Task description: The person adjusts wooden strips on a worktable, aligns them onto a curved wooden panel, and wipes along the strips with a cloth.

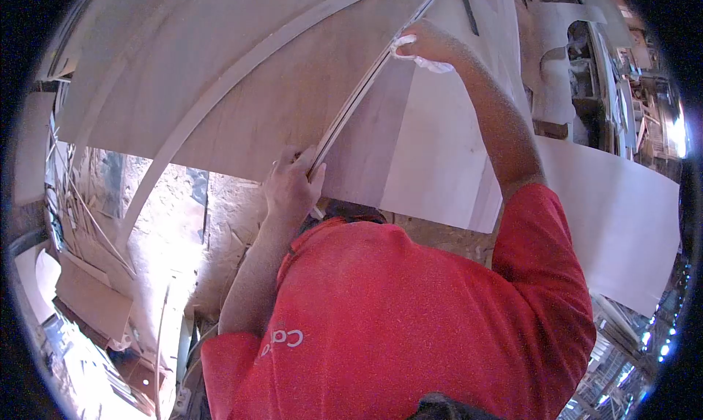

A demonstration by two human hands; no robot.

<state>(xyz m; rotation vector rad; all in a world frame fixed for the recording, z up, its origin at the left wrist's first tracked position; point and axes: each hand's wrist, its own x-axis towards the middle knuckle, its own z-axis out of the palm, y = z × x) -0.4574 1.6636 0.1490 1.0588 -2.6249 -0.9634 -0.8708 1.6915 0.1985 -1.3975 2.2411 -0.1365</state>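
Observation:
A long thin strip (359, 90) runs diagonally over large flat wooden boards (271, 105). Its near end is in my left hand (289, 182), whose fingers are wrapped round it. Farther up the strip, my right hand (428, 43) has its fingers bent against it, with a crumpled white cloth (432, 65) in the grip. A pale curved strip (220, 87) lies across the board on the left. Beneath the diagonal strip, on its right, is a board with darker and lighter bands (432, 134).
A pale sheet (611, 215) juts out on the right. Behind it are stacked boards and shelving (589, 76). On the lower left, the dusty floor (176, 207) holds thin strips and wooden offcuts (91, 292). A dark narrow piece (467, 8) lies near the top.

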